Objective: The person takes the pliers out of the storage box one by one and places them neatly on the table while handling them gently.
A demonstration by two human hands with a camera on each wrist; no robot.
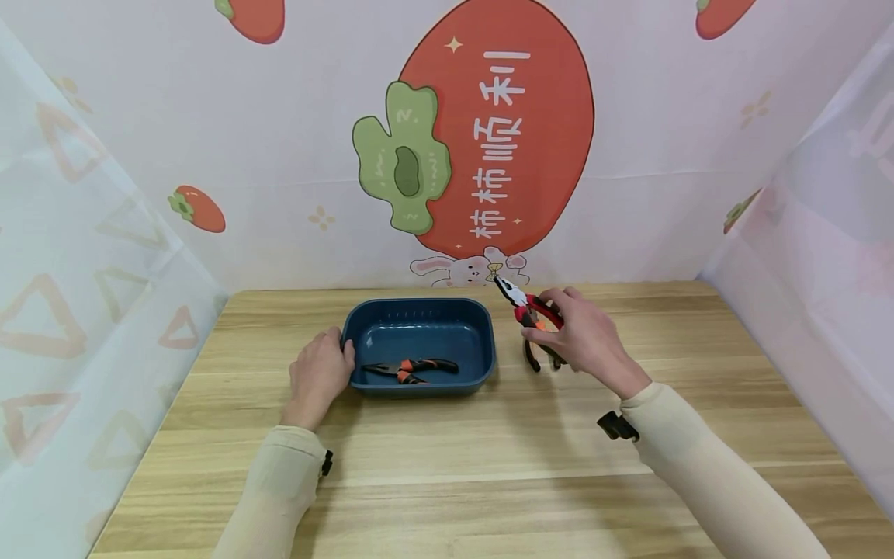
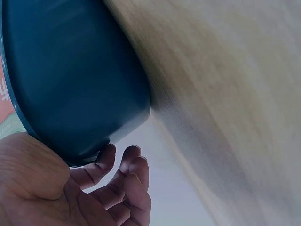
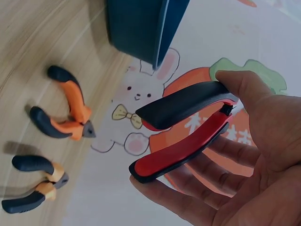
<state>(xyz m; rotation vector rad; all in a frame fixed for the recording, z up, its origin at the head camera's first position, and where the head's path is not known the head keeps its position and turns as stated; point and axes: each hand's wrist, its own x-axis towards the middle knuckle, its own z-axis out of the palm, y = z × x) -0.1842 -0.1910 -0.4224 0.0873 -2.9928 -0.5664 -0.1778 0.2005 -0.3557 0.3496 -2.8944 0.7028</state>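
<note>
In the head view my left hand grips the left end of a blue plastic basin, its thumb at the rim and fingers outside the wall. Inside the basin lies a pair of long-nose pliers with black and orange handles. My right hand holds red-and-black combination pliers above the table, right of the basin, metal nose pointing up and left. The right wrist view shows their spread handles between thumb and fingers. Beneath them, orange-and-black pliers and a second, similar pair lie on the table.
The wooden table meets a printed backdrop just behind the basin. Pale patterned sheets stand at the left and right sides.
</note>
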